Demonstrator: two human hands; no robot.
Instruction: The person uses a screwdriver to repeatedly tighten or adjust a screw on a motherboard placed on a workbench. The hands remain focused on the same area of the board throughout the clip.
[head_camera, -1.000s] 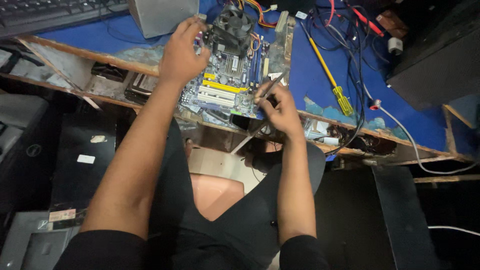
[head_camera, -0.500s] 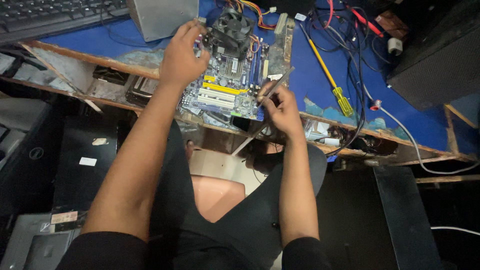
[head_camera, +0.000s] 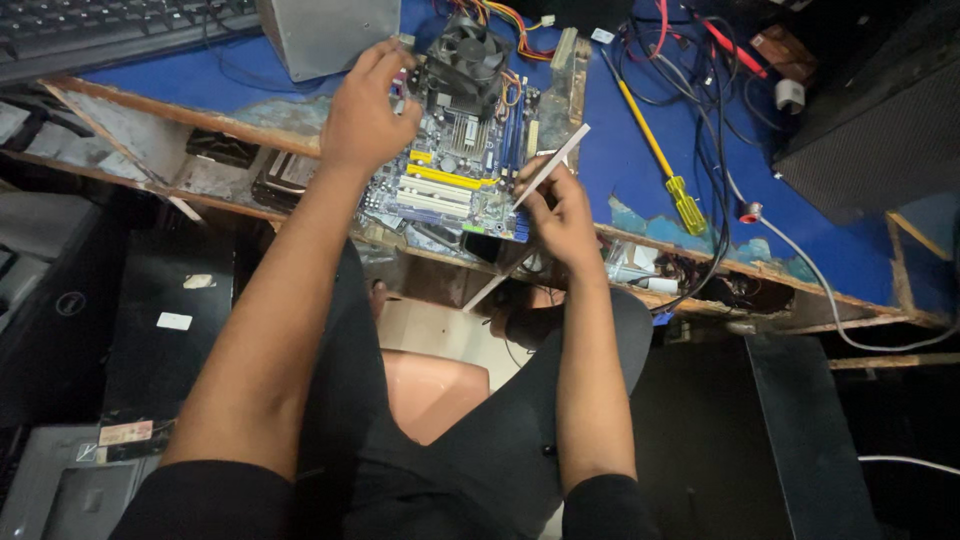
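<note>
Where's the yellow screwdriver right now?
The yellow screwdriver lies on the blue desk, right of the circuit board, beside the tangled cables.

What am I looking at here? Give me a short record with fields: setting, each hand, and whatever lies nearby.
Setting: worn blue workbench, seen from above
Main item: motherboard with a black cooler fan
Left hand: rests on the board's left edge, beside the fan
Right hand: holds a thin white stick at the board's right corner
Nearby: yellow screwdriver, tangled cables, keyboard, grey box
</note>
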